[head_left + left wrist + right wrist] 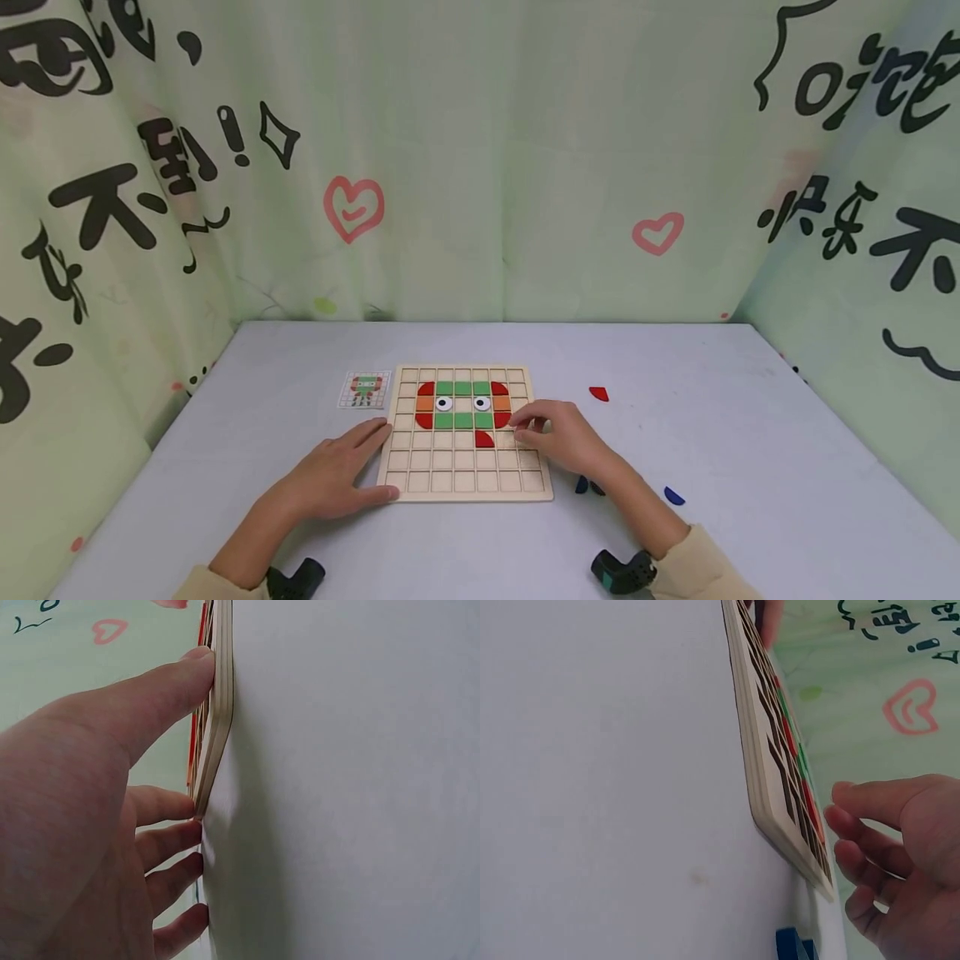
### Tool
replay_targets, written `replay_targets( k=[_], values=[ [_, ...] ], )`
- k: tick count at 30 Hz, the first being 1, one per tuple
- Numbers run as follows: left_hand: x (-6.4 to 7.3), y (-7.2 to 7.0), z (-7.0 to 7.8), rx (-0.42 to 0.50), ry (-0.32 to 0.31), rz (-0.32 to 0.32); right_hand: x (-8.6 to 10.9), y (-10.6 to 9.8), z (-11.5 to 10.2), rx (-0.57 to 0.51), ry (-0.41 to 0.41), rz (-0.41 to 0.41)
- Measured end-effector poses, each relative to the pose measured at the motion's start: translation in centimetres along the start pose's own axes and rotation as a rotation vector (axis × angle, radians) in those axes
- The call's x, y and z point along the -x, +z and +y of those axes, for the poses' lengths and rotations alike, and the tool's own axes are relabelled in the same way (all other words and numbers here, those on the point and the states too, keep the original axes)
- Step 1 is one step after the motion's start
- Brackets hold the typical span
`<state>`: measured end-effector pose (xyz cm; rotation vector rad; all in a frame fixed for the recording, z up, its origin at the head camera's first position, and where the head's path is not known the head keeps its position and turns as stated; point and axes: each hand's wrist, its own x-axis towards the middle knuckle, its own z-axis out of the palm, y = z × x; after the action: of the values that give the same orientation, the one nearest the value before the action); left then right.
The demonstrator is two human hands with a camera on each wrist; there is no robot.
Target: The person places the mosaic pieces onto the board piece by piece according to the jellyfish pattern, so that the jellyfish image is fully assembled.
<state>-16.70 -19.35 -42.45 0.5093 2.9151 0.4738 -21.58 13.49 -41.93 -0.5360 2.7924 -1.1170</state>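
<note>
A square wooden grid board lies on the table, carrying green, orange and red pieces and two eye tiles in a face-like shape. A single red quarter-round piece sits below that shape. At the board's left edge rests my left hand, fingers spread, thumb by the near corner; in its wrist view the thumb touches the board's rim. My right hand hovers over the board's right side, bent fingertips beside a red corner piece. No piece shows between its thumb and fingers in the right wrist view.
A small picture card lies left of the board. A loose red piece lies to the right, farther back. Dark blue pieces lie beside the right forearm, and another blue piece lies farther right. Curtains surround the table.
</note>
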Motion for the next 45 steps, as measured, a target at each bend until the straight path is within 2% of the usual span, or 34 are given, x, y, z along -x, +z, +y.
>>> replay_targets(
  k=[9,17,26,33,38,45],
  values=[
    [-0.1,-0.1,0.1,0.009,-0.007,-0.013,1.7,-2.4,1.7,0.068,-0.009,0.042],
    [-0.1,0.0,0.1,0.004,-0.002,-0.003,3.5,-4.3,3.4,0.115,0.04,0.09],
    [-0.1,-0.2,0.2,0.018,-0.002,-0.013,5.3,-5.9,5.2,0.133,0.076,0.058],
    [0.0,-0.3,0.2,0.022,0.002,-0.014,5.8,-6.1,6.1,0.121,0.044,0.008],
    [0.0,-0.3,0.1,0.025,0.008,-0.014,5.9,-6.0,6.3,0.114,0.035,0.015],
    [0.0,-0.2,-0.1,0.036,0.003,-0.026,5.9,-6.0,6.3,0.108,0.066,0.035]
  ],
)
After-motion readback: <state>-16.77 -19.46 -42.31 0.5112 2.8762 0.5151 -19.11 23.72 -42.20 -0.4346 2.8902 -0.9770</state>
